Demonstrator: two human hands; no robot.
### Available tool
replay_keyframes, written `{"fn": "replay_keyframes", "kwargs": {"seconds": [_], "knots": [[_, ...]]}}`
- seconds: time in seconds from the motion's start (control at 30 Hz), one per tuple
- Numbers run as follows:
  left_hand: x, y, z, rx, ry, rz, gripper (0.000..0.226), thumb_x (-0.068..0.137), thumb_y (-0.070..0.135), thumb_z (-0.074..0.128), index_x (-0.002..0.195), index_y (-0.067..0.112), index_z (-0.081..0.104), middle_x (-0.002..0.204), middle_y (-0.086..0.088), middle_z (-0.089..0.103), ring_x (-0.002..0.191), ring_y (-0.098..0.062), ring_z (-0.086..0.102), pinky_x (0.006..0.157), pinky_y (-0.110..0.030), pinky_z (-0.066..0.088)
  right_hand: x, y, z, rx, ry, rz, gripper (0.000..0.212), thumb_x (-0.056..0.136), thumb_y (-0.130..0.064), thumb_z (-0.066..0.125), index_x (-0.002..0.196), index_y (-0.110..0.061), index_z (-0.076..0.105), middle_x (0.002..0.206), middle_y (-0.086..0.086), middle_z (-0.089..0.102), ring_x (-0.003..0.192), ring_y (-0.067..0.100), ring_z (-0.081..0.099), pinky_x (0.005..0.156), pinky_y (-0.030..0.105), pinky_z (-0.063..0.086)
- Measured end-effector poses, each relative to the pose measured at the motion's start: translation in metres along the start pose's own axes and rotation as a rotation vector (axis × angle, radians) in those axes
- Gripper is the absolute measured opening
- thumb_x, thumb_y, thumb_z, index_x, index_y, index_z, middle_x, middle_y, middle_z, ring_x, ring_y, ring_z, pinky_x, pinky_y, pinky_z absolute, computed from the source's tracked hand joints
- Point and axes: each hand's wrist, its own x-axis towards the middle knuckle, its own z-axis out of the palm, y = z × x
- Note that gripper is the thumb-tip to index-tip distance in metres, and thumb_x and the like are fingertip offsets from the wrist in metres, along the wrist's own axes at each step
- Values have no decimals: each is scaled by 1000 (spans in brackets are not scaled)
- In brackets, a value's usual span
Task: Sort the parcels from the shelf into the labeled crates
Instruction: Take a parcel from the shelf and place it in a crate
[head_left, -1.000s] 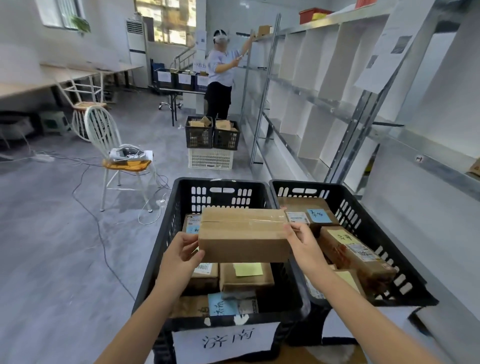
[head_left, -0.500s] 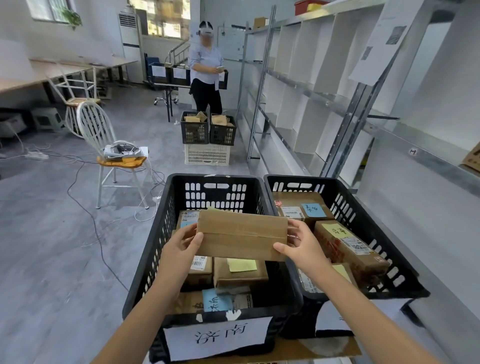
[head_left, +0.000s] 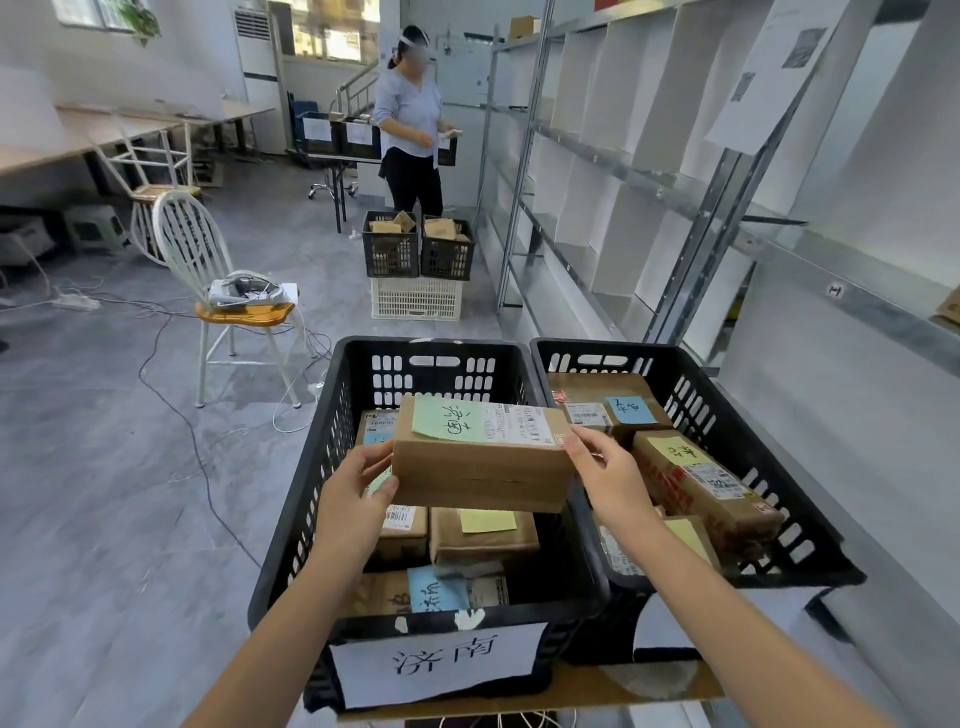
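Hands, left (head_left: 358, 486) and right (head_left: 605, 475), clamp parcel (head_left: 480, 460), hiding crate (head_left: 311, 499) contents

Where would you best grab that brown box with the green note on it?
By its two short ends, one hand from each side, as the left hand and right hand do now. The cardboard parcel lies level and long across, so end grips balance it and leave its green sticky note readable.

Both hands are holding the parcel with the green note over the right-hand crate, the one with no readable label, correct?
Not quite. In the head view the left hand and right hand hold the parcel with the green note over the left crate, the one labelled 济南.
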Motion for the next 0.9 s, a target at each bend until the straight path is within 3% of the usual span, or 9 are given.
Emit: {"fn": "replay_keyframes", "kwargs": {"seconds": [0.1, 0.2, 0.33, 0.43, 0.57, 0.7, 0.83, 0.9], "knots": [[0, -8, -3, -48, 11, -60, 32, 98, 1, 53, 111, 28, 66, 122, 8, 67, 119, -10, 60, 103, -44, 49, 1, 0, 5, 30, -4, -20, 39, 101, -30, 54, 138, -16, 54, 135, 1, 56, 118, 12, 53, 96, 23, 43], [2, -7, -3, -188, 47, -121, 17, 103, 21, 49, 107, 20, 66, 117, 0, 69, 116, -18, 62, 100, -41, 51, 0, -2, 10, 65, -17, -45, 39, 100, -23, 57, 138, -14, 53, 131, 0, 56, 116, 9, 55, 87, 12, 44], [6, -4, -5, -288, 12, -171, 29, 96, 46, 56, 99, 18, 57, 110, -4, 73, 108, -24, 67, 99, -41, 50, 1, -3, 12, 104, -41, -77, 37, 98, -18, 60, 135, -16, 54, 126, -4, 60, 116, 7, 57, 88, 12, 46], [7, -3, -7, -398, -34, -223, 30, 86, 40, 67, 98, 17, 52, 115, -11, 71, 112, -28, 65, 101, -40, 50, -1, -7, 12, 173, -42, -76, 32, 97, -16, 61, 129, -15, 57, 120, -7, 63, 111, 0, 57, 86, 10, 48], [7, 0, -9, -455, -71, -242, 37, 72, 39, 76, 93, 17, 54, 121, -15, 68, 108, -29, 66, 96, -38, 51, 2, -9, 7, 202, -20, -79, 25, 99, -20, 59, 124, -17, 59, 118, -4, 63, 114, 9, 58, 95, 21, 46], [12, 3, -6, -465, -63, -269, 34, 75, 32, 78, 95, 16, 56, 121, -20, 67, 101, -27, 65, 95, -40, 52, 3, -10, 4, 257, -13, -102, 24, 94, -23, 66, 117, -21, 57, 114, -5, 62, 110, 8, 59, 93, 22, 47], [22, 11, 4, -424, -134, -255, 25, 88, 22, 70, 107, 10, 59, 117, -19, 69, 96, -23, 66, 90, -36, 53, 6, 0, -5, 343, -64, 71, 53, 74, -51, 79, 118, -41, 51, 125, 4, 63, 116, 21, 61, 103, 43, 49], [26, 17, 16, -412, -167, -242, 30, 87, 20, 70, 112, 6, 61, 114, -18, 70, 91, -21, 67, 86, -34, 53, 8, 3, -17, 425, -87, 198, 79, 61, -60, 85, 127, -41, 45, 123, 7, 67, 112, 23, 66, 102, 46, 51]]}}
